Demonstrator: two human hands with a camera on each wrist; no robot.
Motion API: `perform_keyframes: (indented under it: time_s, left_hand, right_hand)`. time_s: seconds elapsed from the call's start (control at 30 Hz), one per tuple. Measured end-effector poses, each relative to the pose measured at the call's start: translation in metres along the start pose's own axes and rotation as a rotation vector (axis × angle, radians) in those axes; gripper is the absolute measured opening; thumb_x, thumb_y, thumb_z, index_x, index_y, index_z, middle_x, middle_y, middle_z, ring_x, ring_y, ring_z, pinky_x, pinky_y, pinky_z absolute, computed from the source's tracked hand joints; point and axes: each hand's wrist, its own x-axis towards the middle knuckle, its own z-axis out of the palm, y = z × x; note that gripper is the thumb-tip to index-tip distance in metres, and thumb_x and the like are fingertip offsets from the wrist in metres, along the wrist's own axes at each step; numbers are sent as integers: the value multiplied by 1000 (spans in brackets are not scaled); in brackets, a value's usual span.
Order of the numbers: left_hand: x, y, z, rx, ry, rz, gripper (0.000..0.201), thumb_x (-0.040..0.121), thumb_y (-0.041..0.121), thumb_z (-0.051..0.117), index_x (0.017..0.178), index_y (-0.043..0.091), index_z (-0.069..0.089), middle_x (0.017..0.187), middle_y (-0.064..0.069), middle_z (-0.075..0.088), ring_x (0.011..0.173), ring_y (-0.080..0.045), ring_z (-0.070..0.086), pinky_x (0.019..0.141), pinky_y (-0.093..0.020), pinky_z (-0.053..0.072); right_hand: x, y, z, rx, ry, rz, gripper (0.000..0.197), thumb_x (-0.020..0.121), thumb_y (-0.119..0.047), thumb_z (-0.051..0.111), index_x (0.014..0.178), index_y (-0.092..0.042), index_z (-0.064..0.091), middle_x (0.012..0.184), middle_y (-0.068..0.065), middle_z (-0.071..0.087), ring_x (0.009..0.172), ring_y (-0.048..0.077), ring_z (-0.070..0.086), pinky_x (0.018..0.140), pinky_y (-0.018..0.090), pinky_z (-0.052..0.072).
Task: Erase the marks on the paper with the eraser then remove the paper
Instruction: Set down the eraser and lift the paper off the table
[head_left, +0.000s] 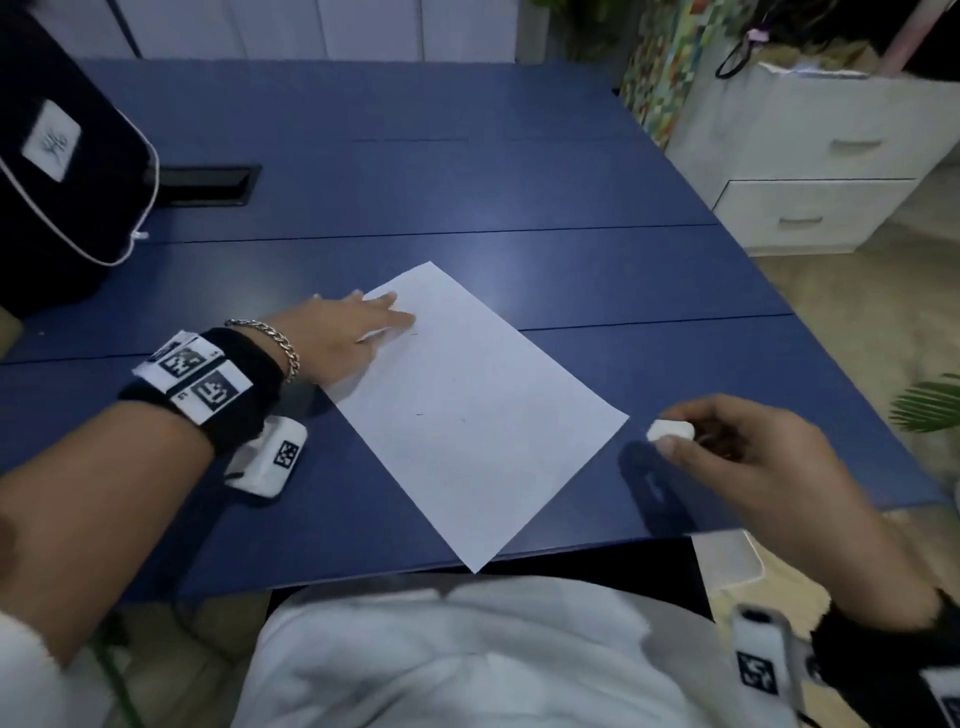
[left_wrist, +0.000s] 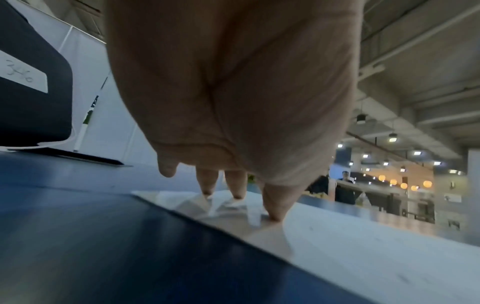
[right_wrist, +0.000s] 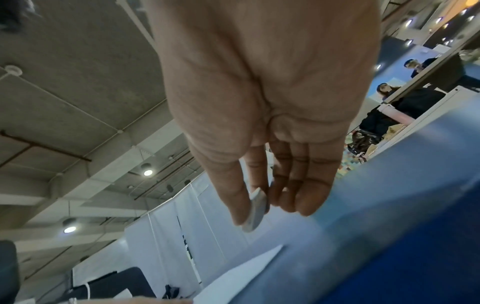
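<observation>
Paper (head_left: 470, 410) lying skewed on blue table (head_left: 519, 182), far-left corner pinned by left hand (head_left: 345, 338), straight fingers; likely light, floppy, prone to sliding. Left wrist: fingertips (left_wrist: 275, 216) pressing sheet. Right wrist: right hand (right_wrist: 259, 102) pinching eraser (right_wrist: 255, 211) just right of paper; likely small, firm.

Head view looks down over the table (head_left: 571, 182); both wrist views look low along it, sharing the paper (left_wrist: 363, 236).

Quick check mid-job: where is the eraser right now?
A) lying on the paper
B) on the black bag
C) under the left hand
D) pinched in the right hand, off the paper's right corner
D: the right hand pinches the white eraser just beside the paper, while the left hand presses the sheet's far corner.
</observation>
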Motion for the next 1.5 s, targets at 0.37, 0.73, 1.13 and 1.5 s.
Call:
perform_keyframes:
  time_s: [0.37, 0.73, 1.13, 1.5]
  left_hand:
    - [-70, 24, 19, 306, 62, -233, 65, 99, 70, 34, 157, 41, 30, 134, -5, 50, 122, -28, 54, 98, -42, 43]
    - [-104, 25, 28, -1, -142, -112, 68, 106, 32, 49, 159, 53, 13, 172, 14, -1, 160, -17, 5, 127, -46, 15]
    - [-126, 144, 64, 407, 109, -258, 82, 97, 76, 12, 127, 16, 59, 114, -3, 57, 101, -24, 58, 96, -43, 33]
    - [-78, 58, 25, -241, 483, -240, 21, 99, 36, 58, 114, 28, 68, 109, 0, 67, 107, -27, 63, 93, -40, 51]
  right_hand:
    - [22, 19, 15, -340, -125, -84, 16, 95, -51, 72, 91, -35, 75, 85, -21, 71, 81, -1, 65, 67, 23, 50]
    - [48, 22, 17, -454, -64, -105, 27, 97, -52, 65, 81, -30, 62, 82, -13, 62, 77, 13, 62, 68, 39, 53]
    - [-25, -36, 57, -260, -191, -182, 56, 81, -71, 67, 126, -38, 64, 122, -15, 61, 116, 14, 57, 94, 34, 49]
    - [-73, -19, 114, -370, -71, -652, 45, 75, -19, 86, 107, -44, 67, 111, -18, 60, 101, 10, 58, 90, 39, 33]
